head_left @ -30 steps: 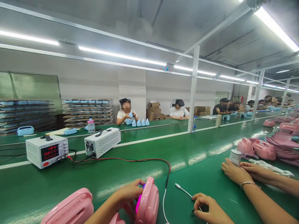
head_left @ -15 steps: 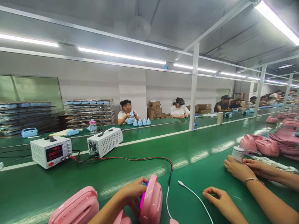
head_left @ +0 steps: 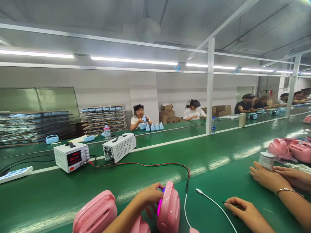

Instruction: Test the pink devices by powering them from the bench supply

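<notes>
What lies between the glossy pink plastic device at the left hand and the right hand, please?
The head view shows two stretches of thin white cable, plus a pink piece cut off at the bottom edge.

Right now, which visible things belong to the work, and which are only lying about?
Likely for the work:
lit pink device, in left hand
small dark piece, in right hand
white plug cable, near right hand

Apparently unrelated:
beige tumbler
water bottle
cardboard boxes
</notes>
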`<state>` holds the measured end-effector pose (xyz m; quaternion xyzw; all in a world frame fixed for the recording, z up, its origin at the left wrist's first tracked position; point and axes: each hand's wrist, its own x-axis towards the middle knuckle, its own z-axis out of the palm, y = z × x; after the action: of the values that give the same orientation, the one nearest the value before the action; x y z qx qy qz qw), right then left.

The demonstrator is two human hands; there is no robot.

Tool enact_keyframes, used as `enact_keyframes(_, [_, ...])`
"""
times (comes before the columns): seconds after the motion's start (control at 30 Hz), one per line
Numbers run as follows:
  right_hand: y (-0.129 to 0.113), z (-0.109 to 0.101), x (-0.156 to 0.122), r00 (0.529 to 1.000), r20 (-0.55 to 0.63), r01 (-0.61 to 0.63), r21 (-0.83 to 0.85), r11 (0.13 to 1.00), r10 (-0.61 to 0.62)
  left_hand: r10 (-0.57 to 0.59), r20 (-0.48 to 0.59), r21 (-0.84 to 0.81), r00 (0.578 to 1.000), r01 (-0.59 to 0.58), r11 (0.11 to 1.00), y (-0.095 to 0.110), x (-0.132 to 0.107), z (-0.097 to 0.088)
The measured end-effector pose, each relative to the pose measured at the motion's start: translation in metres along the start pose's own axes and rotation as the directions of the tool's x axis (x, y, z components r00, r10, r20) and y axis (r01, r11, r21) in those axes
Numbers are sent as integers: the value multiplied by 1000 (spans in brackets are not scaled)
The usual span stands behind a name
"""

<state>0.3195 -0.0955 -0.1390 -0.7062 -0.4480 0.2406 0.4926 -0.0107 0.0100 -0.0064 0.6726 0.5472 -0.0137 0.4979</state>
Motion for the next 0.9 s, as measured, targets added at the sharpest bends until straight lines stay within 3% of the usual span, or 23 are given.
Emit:
enact_keyframes(0.33, [-5,5,-3,998,-8,-59,-37,998,59,-2,5,-17,1000,2,1000,-4,3,-2])
enact_keyframes(0.9, [-8,-1,-3,1000,31,-2,-6,1000,2,8,-4,-24,1000,-8,1000,-3,-1,-1])
